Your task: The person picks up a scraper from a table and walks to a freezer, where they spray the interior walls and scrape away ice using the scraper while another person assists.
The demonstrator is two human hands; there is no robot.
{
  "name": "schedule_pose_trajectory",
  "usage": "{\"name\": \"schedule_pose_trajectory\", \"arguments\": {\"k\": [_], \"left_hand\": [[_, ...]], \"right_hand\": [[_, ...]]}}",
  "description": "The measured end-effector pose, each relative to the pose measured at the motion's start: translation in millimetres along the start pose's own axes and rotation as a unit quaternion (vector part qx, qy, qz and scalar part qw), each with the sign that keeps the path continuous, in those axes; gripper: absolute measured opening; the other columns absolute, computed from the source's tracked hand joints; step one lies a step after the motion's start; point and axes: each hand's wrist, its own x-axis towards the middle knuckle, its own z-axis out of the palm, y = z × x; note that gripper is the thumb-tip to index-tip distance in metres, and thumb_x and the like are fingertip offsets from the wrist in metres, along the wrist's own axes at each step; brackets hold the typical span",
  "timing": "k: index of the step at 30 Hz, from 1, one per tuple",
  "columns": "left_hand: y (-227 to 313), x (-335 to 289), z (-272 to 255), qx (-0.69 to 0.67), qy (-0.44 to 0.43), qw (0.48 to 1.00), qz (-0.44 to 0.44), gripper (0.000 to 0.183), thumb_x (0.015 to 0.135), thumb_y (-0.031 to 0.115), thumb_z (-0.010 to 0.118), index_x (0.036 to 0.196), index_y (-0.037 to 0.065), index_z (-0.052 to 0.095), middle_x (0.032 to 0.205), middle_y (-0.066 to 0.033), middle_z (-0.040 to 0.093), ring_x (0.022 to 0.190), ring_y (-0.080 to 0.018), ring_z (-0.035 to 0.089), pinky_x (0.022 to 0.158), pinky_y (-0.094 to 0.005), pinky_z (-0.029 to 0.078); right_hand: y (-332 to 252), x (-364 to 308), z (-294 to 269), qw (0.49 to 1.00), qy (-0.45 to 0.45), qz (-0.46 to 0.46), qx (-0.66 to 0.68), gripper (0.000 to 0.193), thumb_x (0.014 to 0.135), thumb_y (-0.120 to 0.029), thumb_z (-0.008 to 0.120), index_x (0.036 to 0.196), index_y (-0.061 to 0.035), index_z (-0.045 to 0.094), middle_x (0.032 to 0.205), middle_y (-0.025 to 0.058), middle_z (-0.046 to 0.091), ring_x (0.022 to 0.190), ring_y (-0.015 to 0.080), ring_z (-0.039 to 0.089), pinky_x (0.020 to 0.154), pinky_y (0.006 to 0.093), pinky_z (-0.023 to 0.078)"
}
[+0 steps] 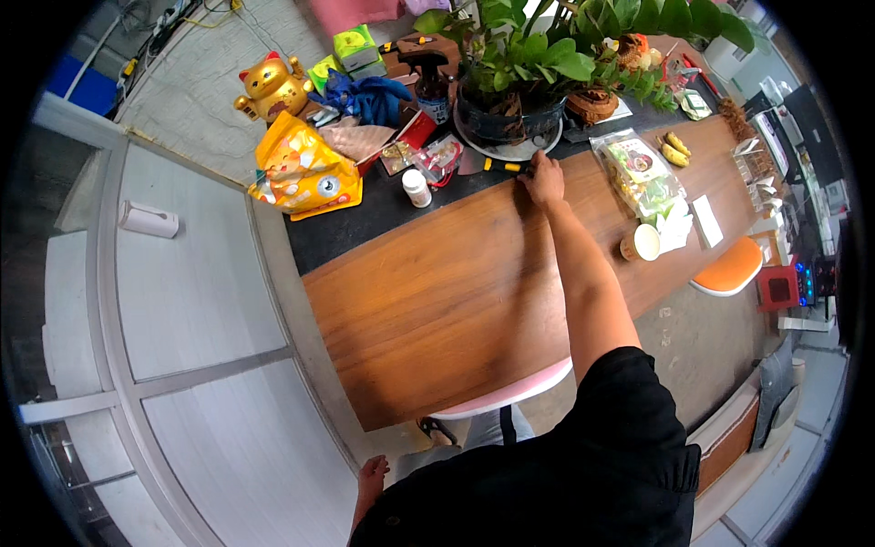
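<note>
My right hand (545, 182) reaches across the wooden table (437, 301) to its far side, beside the potted plant. Its fingers are closed at the table's dark edge strip, and what they hold is hidden beneath them. Right by the fingertips lies a small yellow-and-black tool (502, 165), its kind unclear. Behind it the plant's dark pot (510, 118) stands in a pale saucer. Low at the left, beside the table's near end, my left hand (372, 474) hangs with its fingers loosely curled and nothing visible in them.
On the far side stand a white bottle (416, 189), a yellow bag (305, 170), a golden cat figure (275, 87) and a spray bottle (428, 87). A plastic food packet (638, 173), paper cup (641, 242) and bananas (674, 149) lie to the right. A pink chair (506, 392) tucks under the near edge.
</note>
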Motion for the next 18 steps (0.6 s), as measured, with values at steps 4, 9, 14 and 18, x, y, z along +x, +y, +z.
{"name": "schedule_pose_trajectory", "arguments": {"k": [4,9,14,18], "left_hand": [[43.8,20.3,0.2,0.059,-0.049,0.996,0.045,0.029,0.09,0.022,0.06,0.112,0.004,0.061,0.096,-0.0078,0.066,0.086,-0.0177,0.063,0.076,-0.0303,0.05],[59.8,62.1,-37.8,0.126,-0.117,0.976,0.13,0.026,0.092,0.022,0.059,0.112,0.006,0.061,0.094,-0.0047,0.065,0.084,-0.0125,0.06,0.076,-0.0258,0.048],[200.5,36.1,-6.0,0.159,-0.267,0.931,0.193,0.023,0.092,0.019,0.06,0.11,0.005,0.061,0.095,-0.0016,0.064,0.086,-0.0088,0.058,0.078,-0.022,0.045],[214.4,67.5,10.9,0.256,-0.368,0.856,0.26,0.024,0.092,0.016,0.058,0.111,0.002,0.06,0.099,-0.0044,0.063,0.09,-0.0111,0.058,0.081,-0.0235,0.045]], "right_hand": [[24.1,-12.1,-13.1,0.983,-0.035,-0.117,-0.136,0.041,0.071,-0.027,0.075,0.101,-0.0046,0.058,0.099,0.015,0.063,0.095,0.0357,0.055,0.082,0.0433,0.045],[-7.5,-134.0,-81.6,0.94,-0.251,0.166,0.16,0.045,0.074,-0.033,0.072,0.099,0.0021,0.06,0.085,0.0188,0.067,0.076,0.0238,0.065,0.068,0.0355,0.051],[-44.2,-337.3,-210.8,0.736,-0.08,0.246,0.625,0.034,0.093,-0.022,0.056,0.122,-0.0056,0.048,0.092,0.0107,0.068,0.067,0.0124,0.063,0.063,0.0235,0.049],[-93.7,-517.0,-219.6,0.65,0.055,0.211,0.728,0.029,0.095,-0.027,0.052,0.112,-0.0031,0.048,0.094,0.0113,0.065,0.083,0.0161,0.064,0.075,0.029,0.05]]}}
